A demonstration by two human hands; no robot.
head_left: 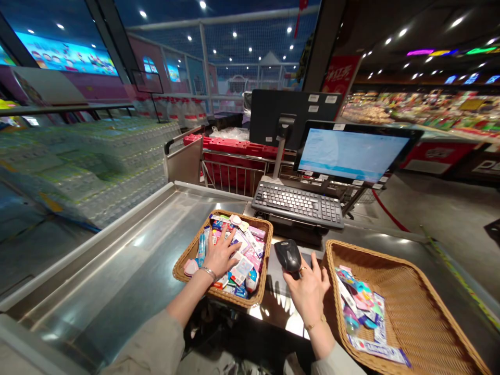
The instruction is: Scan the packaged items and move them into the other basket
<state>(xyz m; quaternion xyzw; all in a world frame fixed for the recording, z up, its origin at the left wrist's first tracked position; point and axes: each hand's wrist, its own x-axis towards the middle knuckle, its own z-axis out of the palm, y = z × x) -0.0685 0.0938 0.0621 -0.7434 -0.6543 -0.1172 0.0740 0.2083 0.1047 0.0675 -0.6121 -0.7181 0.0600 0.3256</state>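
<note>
My left hand (219, 254) lies with spread fingers on the small packaged goods (242, 268) that fill a wicker basket (269, 234). No single package is visibly gripped by it. In my right hand (308, 289) is a black barcode scanner (288, 255), its head pointing away from me. The scanner's handle is mostly hidden by the fingers. Close by on the right stands a larger wicker basket (414, 291), with several colourful packages (361, 299) at its near left side, among them a long blue and white packet (378, 350).
Behind the baskets are a black keyboard (299, 202) and a lit monitor (347, 153), with a second dark screen (292, 117) facing away. The metal counter (128, 265) has a raised left edge. A shopping cart (234, 169) with red crates stands beyond it.
</note>
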